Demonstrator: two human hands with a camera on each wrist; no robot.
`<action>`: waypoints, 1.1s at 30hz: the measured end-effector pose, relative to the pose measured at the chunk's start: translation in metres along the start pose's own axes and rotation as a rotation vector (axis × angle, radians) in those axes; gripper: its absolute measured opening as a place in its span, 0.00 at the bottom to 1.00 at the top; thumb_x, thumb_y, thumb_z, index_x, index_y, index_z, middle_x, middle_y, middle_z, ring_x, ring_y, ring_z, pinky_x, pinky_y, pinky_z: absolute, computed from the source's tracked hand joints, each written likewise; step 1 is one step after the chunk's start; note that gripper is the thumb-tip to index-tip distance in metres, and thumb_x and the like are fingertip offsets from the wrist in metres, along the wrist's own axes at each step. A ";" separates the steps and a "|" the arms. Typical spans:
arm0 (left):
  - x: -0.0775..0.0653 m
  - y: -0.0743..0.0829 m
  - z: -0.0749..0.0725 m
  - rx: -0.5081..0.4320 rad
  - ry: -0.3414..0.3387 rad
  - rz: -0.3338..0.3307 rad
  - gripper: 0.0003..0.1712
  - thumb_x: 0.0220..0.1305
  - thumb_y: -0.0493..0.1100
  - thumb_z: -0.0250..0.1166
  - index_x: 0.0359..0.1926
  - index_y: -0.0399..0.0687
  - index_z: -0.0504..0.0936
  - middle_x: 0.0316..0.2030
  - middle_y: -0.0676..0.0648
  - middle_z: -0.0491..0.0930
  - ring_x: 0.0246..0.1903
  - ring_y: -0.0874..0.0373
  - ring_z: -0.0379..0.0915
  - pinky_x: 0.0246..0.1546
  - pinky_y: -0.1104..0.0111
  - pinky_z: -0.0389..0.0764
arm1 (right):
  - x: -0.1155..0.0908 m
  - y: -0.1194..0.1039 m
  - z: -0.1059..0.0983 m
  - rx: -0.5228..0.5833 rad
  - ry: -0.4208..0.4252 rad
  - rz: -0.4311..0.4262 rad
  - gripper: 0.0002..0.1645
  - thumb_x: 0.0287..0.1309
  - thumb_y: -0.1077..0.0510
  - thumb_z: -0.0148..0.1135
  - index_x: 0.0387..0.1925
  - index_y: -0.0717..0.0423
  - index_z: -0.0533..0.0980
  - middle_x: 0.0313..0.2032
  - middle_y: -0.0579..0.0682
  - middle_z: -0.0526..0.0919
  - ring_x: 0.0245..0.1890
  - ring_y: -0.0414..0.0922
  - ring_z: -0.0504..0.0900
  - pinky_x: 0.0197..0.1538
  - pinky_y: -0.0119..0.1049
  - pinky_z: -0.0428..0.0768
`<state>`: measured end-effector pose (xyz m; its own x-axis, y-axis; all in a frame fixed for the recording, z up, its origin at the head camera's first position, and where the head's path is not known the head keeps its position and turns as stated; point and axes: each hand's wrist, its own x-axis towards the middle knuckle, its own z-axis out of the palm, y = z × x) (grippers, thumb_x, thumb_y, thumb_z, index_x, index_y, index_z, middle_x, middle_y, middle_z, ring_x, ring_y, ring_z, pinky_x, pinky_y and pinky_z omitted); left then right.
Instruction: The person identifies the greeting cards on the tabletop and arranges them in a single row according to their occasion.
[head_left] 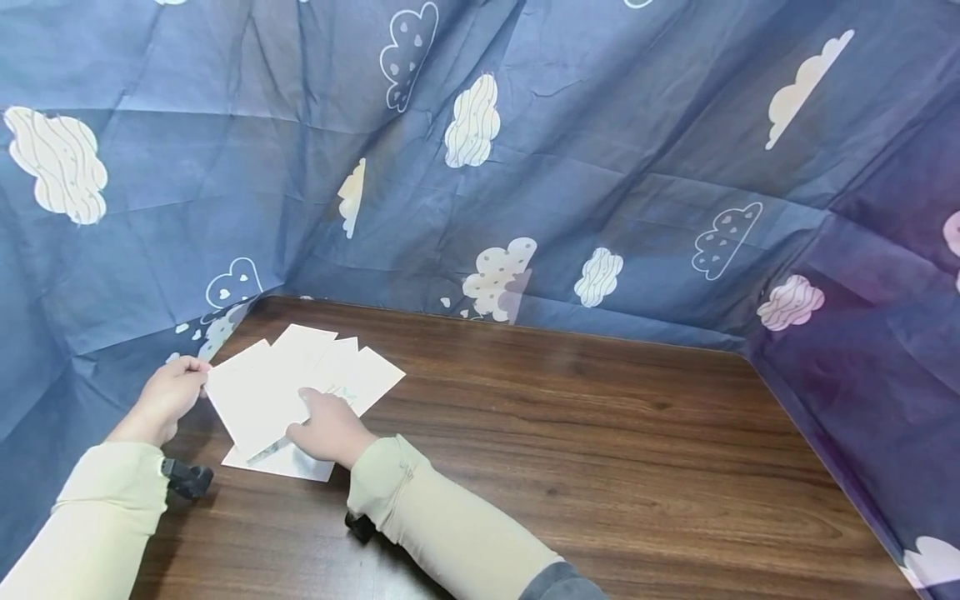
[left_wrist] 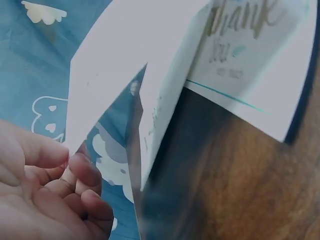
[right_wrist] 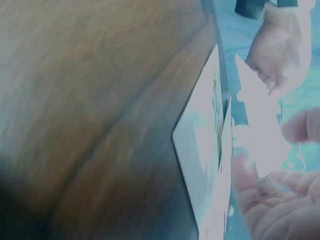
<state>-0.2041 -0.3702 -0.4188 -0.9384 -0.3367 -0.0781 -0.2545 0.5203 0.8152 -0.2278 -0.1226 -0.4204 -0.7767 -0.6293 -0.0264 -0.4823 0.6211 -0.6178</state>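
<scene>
In the head view a folded white card [head_left: 251, 400] is held between both hands, over a loose pile of other cards. My left hand [head_left: 169, 395] pinches its left corner between thumb and fingers; the left wrist view shows that flap [left_wrist: 100, 70] standing apart from the other half. At the card's right side, my right hand [head_left: 333, 429] grips its edge, with the thumb on top and fingers below. A card lettered "Thank You" [left_wrist: 235, 60] is beside the folded one in the left wrist view.
White cards [head_left: 375, 379] fan out behind and to the right of the hands, and another card [head_left: 300, 465] lies nearer the front. They lie on a dark wooden table [head_left: 585, 450]. A blue cloud-patterned cloth [head_left: 585, 150] encloses its back and sides.
</scene>
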 end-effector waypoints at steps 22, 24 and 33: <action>-0.013 0.063 0.051 -0.093 -0.025 0.093 0.18 0.80 0.41 0.45 0.57 0.27 0.68 0.38 0.42 0.75 0.38 0.54 0.69 0.37 0.63 0.69 | -0.040 0.055 -0.036 0.607 0.160 0.105 0.07 0.66 0.68 0.61 0.45 0.64 0.79 0.28 0.48 0.86 0.24 0.42 0.87 0.31 0.32 0.85; -0.016 0.068 0.057 -0.100 -0.035 0.086 0.21 0.81 0.43 0.44 0.59 0.27 0.68 0.41 0.39 0.76 0.40 0.53 0.70 0.40 0.61 0.70 | -0.045 0.060 -0.040 0.638 0.165 0.116 0.07 0.66 0.69 0.61 0.45 0.66 0.79 0.29 0.48 0.85 0.25 0.42 0.87 0.31 0.32 0.85; -0.028 0.090 0.085 -0.166 -0.172 0.116 0.27 0.83 0.45 0.40 0.64 0.24 0.66 0.44 0.40 0.74 0.44 0.54 0.71 0.51 0.57 0.75 | -0.074 0.083 -0.063 0.672 0.190 0.178 0.06 0.67 0.69 0.59 0.43 0.66 0.79 0.28 0.48 0.83 0.25 0.40 0.85 0.31 0.33 0.86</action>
<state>-0.2207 -0.2473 -0.3919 -0.9886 -0.1367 -0.0637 -0.1147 0.4073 0.9060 -0.2361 0.0050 -0.4203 -0.9068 -0.4153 -0.0718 -0.0360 0.2461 -0.9686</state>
